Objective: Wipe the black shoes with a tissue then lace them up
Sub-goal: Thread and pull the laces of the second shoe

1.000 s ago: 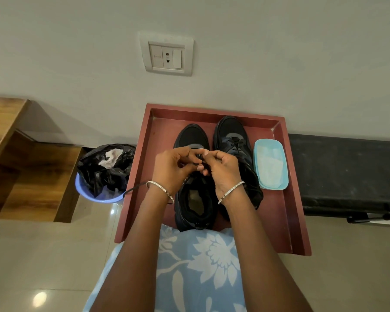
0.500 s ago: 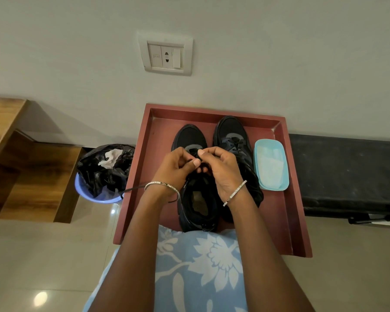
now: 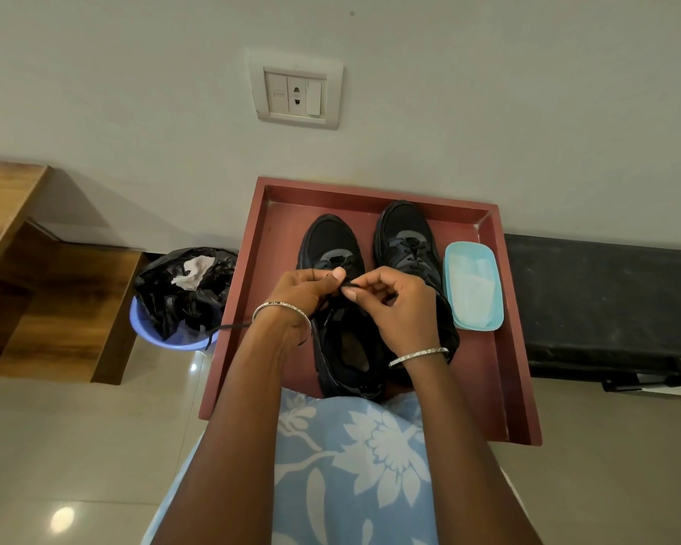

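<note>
Two black shoes stand side by side, toes toward the wall, on a red tray point(image 3: 500, 387). The right shoe point(image 3: 403, 238) has laces threaded across its top. Over the left shoe point(image 3: 329, 239), my left hand point(image 3: 303, 289) and my right hand point(image 3: 398, 304) meet above the tongue. Both pinch a thin black lace point(image 3: 348, 285) between thumb and fingers. A loose end of the lace point(image 3: 229, 328) trails left past the tray's edge. The hands hide the left shoe's eyelets.
A light blue tub point(image 3: 473, 285) holding tissues lies on the tray, right of the shoes. A purple bin point(image 3: 162, 336) lined with a black bag and a used tissue stands left of the tray. Wooden steps point(image 3: 48, 300) lie further left, a black bench point(image 3: 606, 300) to the right.
Both hands have stayed over the left shoe's tongue. The right hand's fingers have spread a little, and the pinch on the lace has shifted slightly.
</note>
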### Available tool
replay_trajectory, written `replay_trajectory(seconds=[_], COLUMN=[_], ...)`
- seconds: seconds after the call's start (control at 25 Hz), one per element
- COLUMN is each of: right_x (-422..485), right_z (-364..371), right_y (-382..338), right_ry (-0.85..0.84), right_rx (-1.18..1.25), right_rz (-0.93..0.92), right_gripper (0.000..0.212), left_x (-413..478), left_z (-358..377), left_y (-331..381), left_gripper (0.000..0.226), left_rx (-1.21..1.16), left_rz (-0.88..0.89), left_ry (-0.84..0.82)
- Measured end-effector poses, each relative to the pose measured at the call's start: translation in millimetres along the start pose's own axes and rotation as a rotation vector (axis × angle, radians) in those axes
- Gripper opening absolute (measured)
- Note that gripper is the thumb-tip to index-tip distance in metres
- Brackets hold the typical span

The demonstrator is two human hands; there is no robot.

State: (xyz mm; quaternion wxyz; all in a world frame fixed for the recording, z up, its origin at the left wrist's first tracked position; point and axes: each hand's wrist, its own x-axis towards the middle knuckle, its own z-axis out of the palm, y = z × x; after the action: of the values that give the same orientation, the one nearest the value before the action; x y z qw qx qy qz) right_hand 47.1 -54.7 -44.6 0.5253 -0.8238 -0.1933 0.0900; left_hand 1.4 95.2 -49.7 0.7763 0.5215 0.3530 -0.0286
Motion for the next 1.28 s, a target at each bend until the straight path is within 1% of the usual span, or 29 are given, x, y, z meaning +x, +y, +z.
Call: replay_trajectory(seconds=[0.12,0.24,0.32,0.4,0.52,0.6,0.72,0.92,1.08,1.2,1.28], right_x=[0,-3,-6,-10,-13,-15,-20,-19,-19,-17,-19], right_z=[-1,-4,-10,-17,-23,-24,-26,-27,-25,-17,-10], right_y=[2,-1,-3,-5,-6,-6,-4,-5,0,8,11], right_ry=[0.009,-0.011,-0.037,-0.071,-0.05,-0.043,-0.08,-0.124,-0.152,-0.122,-0.092], right_rx=[0.136,0.323,0.535,0.699,0.789,0.749,0.611,0.473,0.459,0.393,0.288], right_rz=[0.111,0.201,0.316,0.411,0.52,0.563,0.585,0.616,0.663,0.623,0.538], right_gripper=[0.005,0.004,0.007,0.009,0.018,0.022,0.025,0.026,0.023,0.025,0.023], left_x=[4,8,10,14,20,23,22,25,27,32,31], left_z=[-5,-6,-5,-7,-11,-10,-9,-5,-5,-8,-13], left_y=[-2,-3,-6,-10,-16,-18,-16,-16,-23,-27,-26], left_gripper=[0.015,0.018,0.019,0.015,0.017,0.019,0.02,0.022,0.019,0.019,0.017], left_rx=[0.024,-0.042,-0.089,-0.065,0.04,0.15,0.281,0.348,0.381,0.443,0.471], left_rz=[-0.102,-0.195,-0.171,-0.119,-0.042,0.043,0.163,0.235,0.215,0.233,0.267], left_ry=[0.068,0.225,0.315,0.352,0.378,0.402,0.407,0.453,0.447,0.463,0.413])
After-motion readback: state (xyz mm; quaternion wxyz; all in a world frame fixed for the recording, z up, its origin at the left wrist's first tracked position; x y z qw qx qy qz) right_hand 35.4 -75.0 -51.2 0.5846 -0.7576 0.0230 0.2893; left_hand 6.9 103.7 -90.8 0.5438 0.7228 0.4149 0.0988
